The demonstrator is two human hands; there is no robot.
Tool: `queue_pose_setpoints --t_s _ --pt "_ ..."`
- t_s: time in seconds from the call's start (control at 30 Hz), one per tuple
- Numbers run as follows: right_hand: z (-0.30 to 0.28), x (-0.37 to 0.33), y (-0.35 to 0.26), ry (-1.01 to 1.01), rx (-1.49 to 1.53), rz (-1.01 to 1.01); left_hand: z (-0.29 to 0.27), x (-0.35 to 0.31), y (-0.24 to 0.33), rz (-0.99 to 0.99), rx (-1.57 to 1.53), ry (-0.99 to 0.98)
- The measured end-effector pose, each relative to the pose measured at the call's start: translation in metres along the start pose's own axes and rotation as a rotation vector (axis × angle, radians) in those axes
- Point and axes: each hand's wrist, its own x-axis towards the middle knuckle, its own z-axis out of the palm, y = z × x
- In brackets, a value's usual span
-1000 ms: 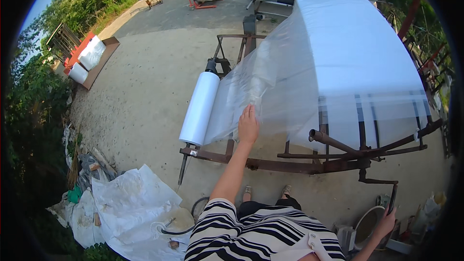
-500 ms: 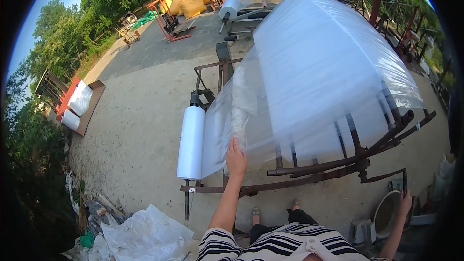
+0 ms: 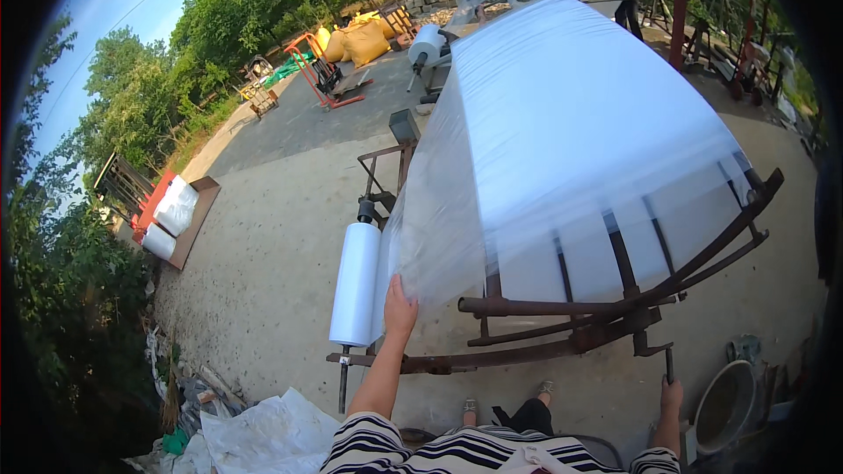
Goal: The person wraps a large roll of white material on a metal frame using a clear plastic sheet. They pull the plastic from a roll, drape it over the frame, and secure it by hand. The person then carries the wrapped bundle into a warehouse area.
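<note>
Touching the plastic film [image 3: 448, 219] between white roll [image 3: 355, 290] and pipe frame [image 3: 544, 308], the left hand [image 3: 400, 309] had extended fingers, any pinch being indiscernible; the right hand [image 3: 671, 397] was wrapped around the crank handle [image 3: 670, 365]. Light, even contact and steady cranking seemed likeliest to limit creases.

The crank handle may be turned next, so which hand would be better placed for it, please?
Probably the right hand: it grips the crank handle, while the left hand is away at the plastic film.
</note>
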Motion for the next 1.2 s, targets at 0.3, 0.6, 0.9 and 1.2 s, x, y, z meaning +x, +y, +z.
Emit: queue_pose_setpoints --t_s 0.3,0.6,0.9,1.2 --pt "0.122 -0.116 -0.06 -0.585 0.401 0.13 0.007 -0.003 0.001 0.031 -0.026 0.019" --pt "-0.038 -0.27 -0.177 -0.944 0.765 0.056 0.006 -0.006 -0.004 -0.015 -0.118 0.083" --pt "-0.218 -0.258 -0.189 0.416 0.037 -0.326 0.006 -0.003 -0.008 -0.041 -0.14 0.098" --pt "-0.186 -0.032 -0.031 0.355 -0.359 -0.128 0.006 -0.002 -0.005 -0.059 -0.126 0.051"
